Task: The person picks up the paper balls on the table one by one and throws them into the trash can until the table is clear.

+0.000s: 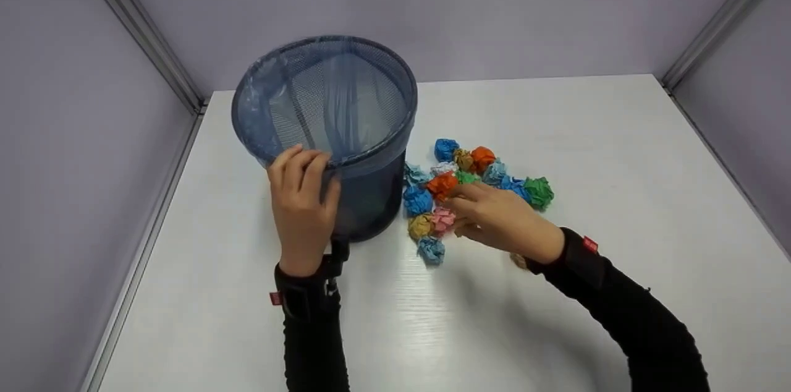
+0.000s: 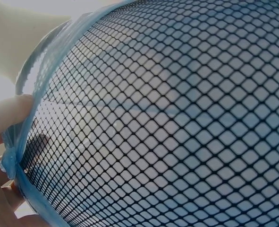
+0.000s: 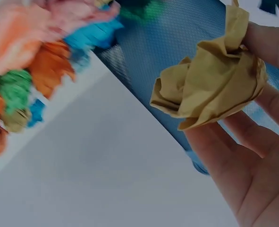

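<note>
Blue-lined mesh bin (image 1: pixel 371 200) held at the rim; tan paper ball (image 3: pixel 215 85) at the fingertips

White tabletop (image 1: pixel 593 293): bears everything noted below. The bin stands on it left of centre, mouth up, presumably placed so that you can reach its near rim without stretching. Whether it tilts, cannot tell.

Liner (image 1: pixel 340 101): thin blue plastic, hanging inside and turned out over the rim, likely so that it does not slide down.

Cluster of crumpled paper balls (image 1: pixel 468 177): many colours, bunched just right of the bin, a handy position for your right hand.

Left hand (image 1: pixel 301 206): your fingers hook over the near rim, thumb set apart from them, with bunched liner between. The hold probably steadies the bin and pins the plastic together.

Right hand (image 1: pixel 500 219): above the near side of the cluster, fingers bent. The right wrist view shows gaps between them and tips set against opposite sides of the tan ball: a light pinch, enough for crumpled paper.

Tan ball: outside the bin, in that pinch; your hand masks it in the head view.

Brown piece (image 1: pixel 518 261): apart from the cluster, partly covered by your right wrist.
</note>
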`<control>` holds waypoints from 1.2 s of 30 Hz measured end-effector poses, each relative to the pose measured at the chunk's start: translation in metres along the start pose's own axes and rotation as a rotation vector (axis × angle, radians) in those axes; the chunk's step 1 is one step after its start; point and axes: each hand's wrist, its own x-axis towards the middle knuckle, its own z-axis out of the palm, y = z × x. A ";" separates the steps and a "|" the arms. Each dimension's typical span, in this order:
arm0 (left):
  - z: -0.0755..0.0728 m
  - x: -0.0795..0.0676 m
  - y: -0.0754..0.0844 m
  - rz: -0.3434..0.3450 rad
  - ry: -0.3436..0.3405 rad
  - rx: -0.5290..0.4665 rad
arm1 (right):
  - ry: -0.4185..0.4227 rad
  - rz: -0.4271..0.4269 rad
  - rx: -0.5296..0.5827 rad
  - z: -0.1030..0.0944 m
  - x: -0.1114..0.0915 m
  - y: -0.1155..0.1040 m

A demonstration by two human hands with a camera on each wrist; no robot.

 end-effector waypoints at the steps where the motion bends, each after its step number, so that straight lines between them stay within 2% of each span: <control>1: 0.000 0.000 0.000 -0.002 0.000 -0.001 | 0.020 -0.008 -0.001 -0.006 0.003 -0.001; 9: -0.001 -0.001 0.000 -0.012 -0.011 -0.002 | 0.184 -0.033 0.028 -0.045 0.033 -0.009; 12: -0.001 -0.001 0.000 -0.013 -0.007 -0.006 | 0.284 -0.039 0.081 -0.053 0.048 -0.014; 20: 0.000 -0.001 0.000 -0.015 -0.007 -0.003 | 0.643 -0.122 0.261 -0.055 0.093 -0.027; 23: 0.000 0.000 0.001 -0.018 -0.017 0.003 | 0.741 -0.125 0.299 -0.050 0.109 -0.028; 26: 0.000 0.000 0.002 -0.015 -0.025 0.010 | 0.771 -0.121 0.320 -0.044 0.124 -0.027; 30: 0.000 0.000 0.003 -0.012 -0.019 0.013 | 0.739 -0.111 0.328 -0.035 0.140 -0.025; 36: 0.001 0.003 0.006 -0.009 -0.032 0.025 | 0.711 -0.060 0.340 -0.028 0.148 -0.022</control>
